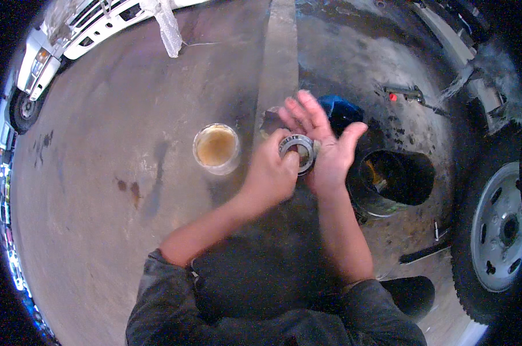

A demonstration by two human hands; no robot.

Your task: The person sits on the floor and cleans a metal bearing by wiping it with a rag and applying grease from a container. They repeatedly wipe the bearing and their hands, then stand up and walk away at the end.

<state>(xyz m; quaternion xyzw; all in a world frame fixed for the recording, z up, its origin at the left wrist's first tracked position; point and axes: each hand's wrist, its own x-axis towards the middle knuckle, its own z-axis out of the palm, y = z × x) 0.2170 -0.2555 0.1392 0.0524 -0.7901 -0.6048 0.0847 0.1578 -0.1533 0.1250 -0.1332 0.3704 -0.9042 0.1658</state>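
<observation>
In front of me, my left hand (275,170) grips a round metal bearing (297,139), its thumb reaching into the middle hole. My right hand (330,161) is open beside it, palm up, with the thumb spread away from the fingers. The far side of the bearing meets the right palm, where a small pale smear (317,146) shows, perhaps grease. To the left of my hands, a clear tub (217,168) with a tan paste-like filling stands on the floor.
Right of my hands sits a dark bucket (382,210) with something yellowish inside. Behind it lies a blue item (341,108). A large wheel (500,230) stands at the right, near a black strip (425,252). A tool with a red part (393,97) lies farther back; a white truck (42,63) is far left.
</observation>
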